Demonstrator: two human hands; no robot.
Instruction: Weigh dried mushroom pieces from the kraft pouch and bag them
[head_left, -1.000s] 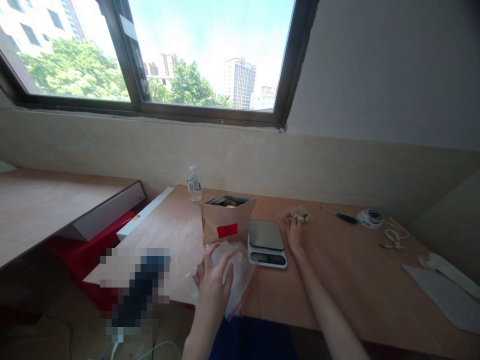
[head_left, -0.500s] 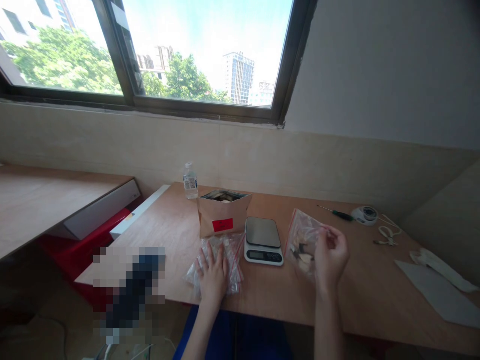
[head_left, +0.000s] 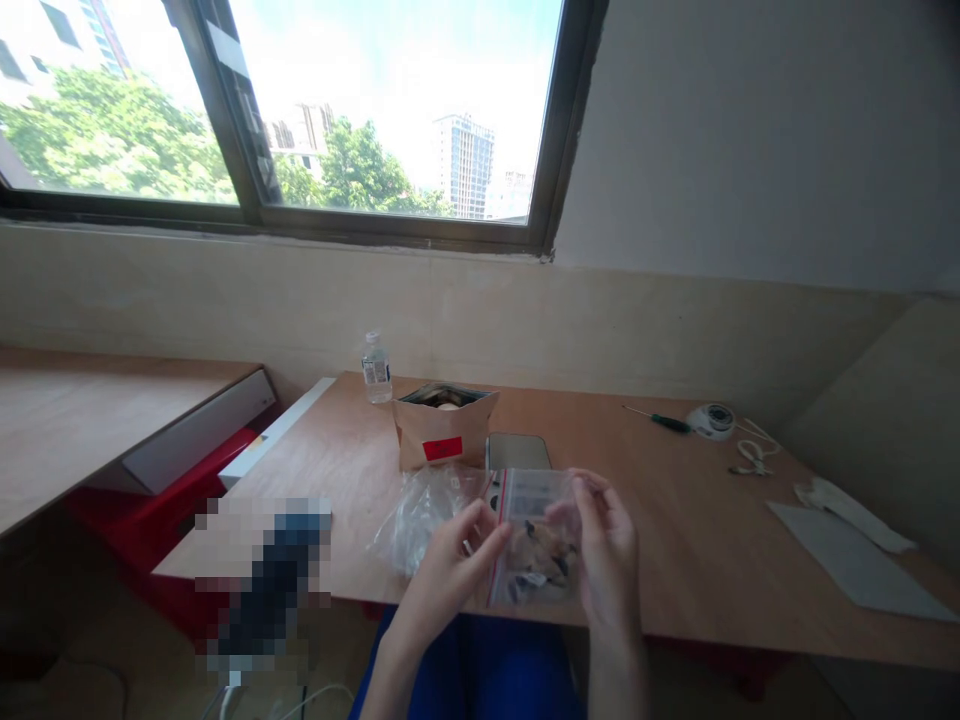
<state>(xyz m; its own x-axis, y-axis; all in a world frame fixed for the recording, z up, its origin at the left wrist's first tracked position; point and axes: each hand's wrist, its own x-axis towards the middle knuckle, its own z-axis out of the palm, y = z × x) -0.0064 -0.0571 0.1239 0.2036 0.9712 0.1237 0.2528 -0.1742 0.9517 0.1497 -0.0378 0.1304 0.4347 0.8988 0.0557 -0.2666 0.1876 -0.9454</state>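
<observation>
A clear zip bag (head_left: 536, 550) with a red seal strip hangs between my hands in front of the scale. Pale and dark pieces lie inside it; their kind is unclear. My left hand (head_left: 456, 560) pinches the edge with the seal, thumb and forefinger closed on it. On the opposite side, my right hand (head_left: 609, 545) grips the bag with curled fingers. A pile of clear plastic bags (head_left: 420, 520) lies on the table beyond my left hand. The kitchen scale (head_left: 517, 451) is partly covered by the held bag, so its display is blurred behind the plastic.
An open brown paper pouch (head_left: 416, 440) with a red label stands behind the plastic bags. A water bottle (head_left: 377, 372) is at the back left. To the right lie a screwdriver (head_left: 670, 423), a white dome camera (head_left: 709, 422) with its cable, and a grey sheet (head_left: 855, 565).
My right hand has brought the zip bag leftward, in front of the scale. My left hand has lifted off the pile of plastic bags and taken the zip bag's sealed edge.
</observation>
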